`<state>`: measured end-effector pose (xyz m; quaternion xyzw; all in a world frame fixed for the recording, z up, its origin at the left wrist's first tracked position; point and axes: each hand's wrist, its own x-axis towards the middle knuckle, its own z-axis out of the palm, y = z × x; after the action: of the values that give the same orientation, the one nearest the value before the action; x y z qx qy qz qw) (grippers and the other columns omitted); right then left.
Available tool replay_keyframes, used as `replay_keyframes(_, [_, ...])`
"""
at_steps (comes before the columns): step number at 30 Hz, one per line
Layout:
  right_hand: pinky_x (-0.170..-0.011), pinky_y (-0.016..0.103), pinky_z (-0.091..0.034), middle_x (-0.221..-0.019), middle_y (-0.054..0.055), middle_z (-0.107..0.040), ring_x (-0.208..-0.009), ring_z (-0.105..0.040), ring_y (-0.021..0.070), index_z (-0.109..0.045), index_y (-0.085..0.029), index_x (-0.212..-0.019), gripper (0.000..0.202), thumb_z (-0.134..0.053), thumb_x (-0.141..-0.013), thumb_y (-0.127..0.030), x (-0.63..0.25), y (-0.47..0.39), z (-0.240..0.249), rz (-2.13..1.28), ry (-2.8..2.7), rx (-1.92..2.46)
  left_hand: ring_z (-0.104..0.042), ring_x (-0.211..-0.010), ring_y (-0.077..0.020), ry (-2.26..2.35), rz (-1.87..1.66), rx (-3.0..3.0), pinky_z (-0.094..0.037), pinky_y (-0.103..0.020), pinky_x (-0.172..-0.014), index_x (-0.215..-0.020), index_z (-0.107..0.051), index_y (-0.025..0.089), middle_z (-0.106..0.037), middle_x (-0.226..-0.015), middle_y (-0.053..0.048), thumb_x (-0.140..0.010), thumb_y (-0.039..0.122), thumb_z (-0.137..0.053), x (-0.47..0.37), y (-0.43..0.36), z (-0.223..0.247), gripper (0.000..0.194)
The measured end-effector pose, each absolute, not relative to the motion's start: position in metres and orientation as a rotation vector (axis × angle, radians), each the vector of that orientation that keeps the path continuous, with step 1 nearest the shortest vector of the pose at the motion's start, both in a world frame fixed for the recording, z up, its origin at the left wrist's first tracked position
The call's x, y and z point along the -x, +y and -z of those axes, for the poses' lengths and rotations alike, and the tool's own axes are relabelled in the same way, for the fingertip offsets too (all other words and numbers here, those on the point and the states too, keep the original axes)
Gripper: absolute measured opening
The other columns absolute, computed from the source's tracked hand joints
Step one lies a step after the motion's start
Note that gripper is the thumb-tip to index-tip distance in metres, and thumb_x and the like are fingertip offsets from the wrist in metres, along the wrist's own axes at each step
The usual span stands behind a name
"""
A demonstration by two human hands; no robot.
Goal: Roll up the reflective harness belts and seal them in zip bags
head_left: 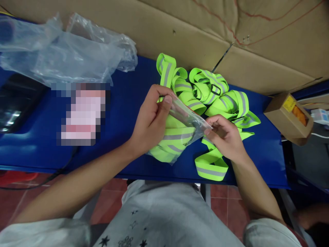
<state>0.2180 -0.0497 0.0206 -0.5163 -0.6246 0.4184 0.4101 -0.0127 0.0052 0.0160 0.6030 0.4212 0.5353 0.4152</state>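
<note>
Pinching the clear bag (197, 133) by opposite ends of its mouth, the left hand (150, 125) and right hand (230, 139) each have thumb and fingers closed on the thin film. A lime strap (174, 136) already sits inside; whether the seal is pressed down, I cannot tell. The work looks part done: loose straps (202, 94) lie unbagged on the desk (268, 157) at 1 o'clock from the bag, one loop curling at 4. They are flat, softly coiled, grey-striped, with a stiff rectangular buckle (215, 90). Crumpled plastic (84, 55) lies at 10 o'clock, a carton (284, 116) at 3.
</note>
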Motion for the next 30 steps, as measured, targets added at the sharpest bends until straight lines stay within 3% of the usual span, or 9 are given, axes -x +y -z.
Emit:
replay_keyframes(6, [-0.054, 0.022, -0.038, -0.072, -0.005, -0.058, -0.061, -0.051, 0.0081, -0.064, -0.021, -0.087, 0.009, -0.067, -0.095, -0.018, -0.214, -0.051, -0.017, -0.987, -1.579, 1.295, -0.073, -0.080, -0.0186, 0.943, -1.169, -1.443, -0.057, -0.028, -0.069, -0.110, -0.065, 0.022, -0.072, -0.084, -0.003, -0.100, 0.056, -0.066, 0.013, 0.000, -0.017, 0.036])
replay_keyframes(12, [-0.054, 0.024, -0.036, -0.071, -0.004, -0.056, -0.060, -0.048, 0.0088, -0.063, -0.022, -0.087, 0.010, -0.067, -0.095, -0.016, -0.213, -0.053, -0.016, -0.956, -1.577, 1.290, -0.072, -0.078, -0.0182, 0.954, -1.146, -1.515, -0.059, -0.031, -0.075, -0.096, -0.073, 0.020, -0.074, -0.086, -0.004, -0.099, 0.052, -0.068, 0.012, -0.001, -0.018, 0.033])
replay_keyframes(21, [-0.053, 0.025, -0.034, -0.068, -0.005, -0.050, -0.058, -0.043, 0.0092, -0.059, -0.022, -0.084, 0.012, -0.064, -0.093, -0.015, -0.206, -0.057, -0.016, -0.892, -1.607, 1.328, -0.073, -0.078, -0.0169, 0.927, -1.132, -1.449, -0.060, -0.029, -0.075, -0.097, -0.066, 0.020, -0.073, -0.080, -0.001, -0.101, 0.050, -0.067, 0.007, -0.003, -0.011, 0.030])
replay_keyframes(30, [-0.058, 0.029, -0.042, -0.073, -0.001, -0.057, -0.064, -0.050, 0.0133, -0.065, -0.024, -0.089, 0.008, -0.066, -0.095, -0.027, -0.209, -0.058, -0.015, -0.849, -1.636, 1.411, -0.076, -0.079, -0.0195, 0.938, -1.123, -1.401, -0.062, -0.032, -0.074, -0.094, -0.062, 0.023, -0.074, -0.078, -0.001, -0.103, 0.045, -0.065, 0.005, -0.006, -0.011, 0.025])
